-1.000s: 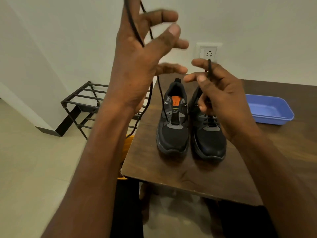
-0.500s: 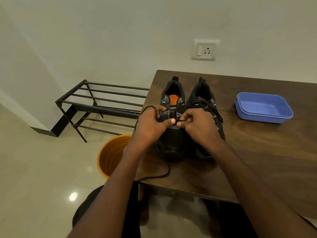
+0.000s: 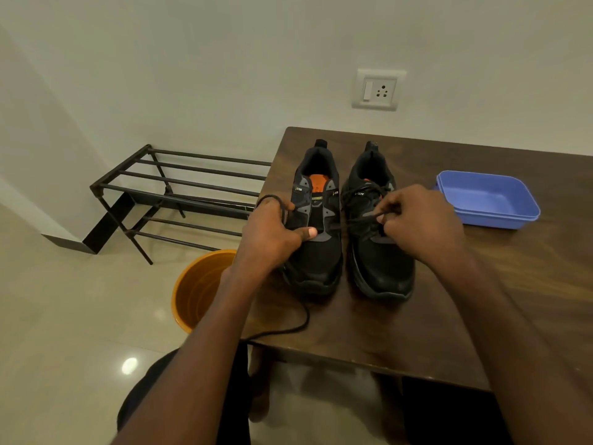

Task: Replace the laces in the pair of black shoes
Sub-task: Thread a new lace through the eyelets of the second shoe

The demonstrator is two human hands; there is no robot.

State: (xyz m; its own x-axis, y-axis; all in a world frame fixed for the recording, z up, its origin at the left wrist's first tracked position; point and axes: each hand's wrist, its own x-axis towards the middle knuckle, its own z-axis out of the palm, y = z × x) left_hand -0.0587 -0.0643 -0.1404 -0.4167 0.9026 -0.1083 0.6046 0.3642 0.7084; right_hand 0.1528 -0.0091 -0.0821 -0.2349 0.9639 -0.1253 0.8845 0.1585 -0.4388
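While both shoes sit on the table (image 3: 369, 332), hands work one lace (image 3: 359, 219).
Left hand (image 3: 269, 234) grips the left shoe (image 3: 316, 252); right hand (image 3: 423, 223) pinches the lace tip beside it.

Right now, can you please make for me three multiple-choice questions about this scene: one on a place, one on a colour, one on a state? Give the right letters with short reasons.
1. Where does the blue tray sit?
A. On the table, to the right of the shoes
B. On the floor
C. On the metal rack

2. What colour is the bucket on the floor?
A. Green
B. Orange
C. White

3. What is the state of the left shoe?
A. Fully laced
B. Lace only at its lowest eyelets
C. Lying on its side

Answers:
1 A, it rests on the wood beside the right shoe.
2 B, its wall is orange.
3 B, the upper eyelets are bare while the right hand pinches the lace end.
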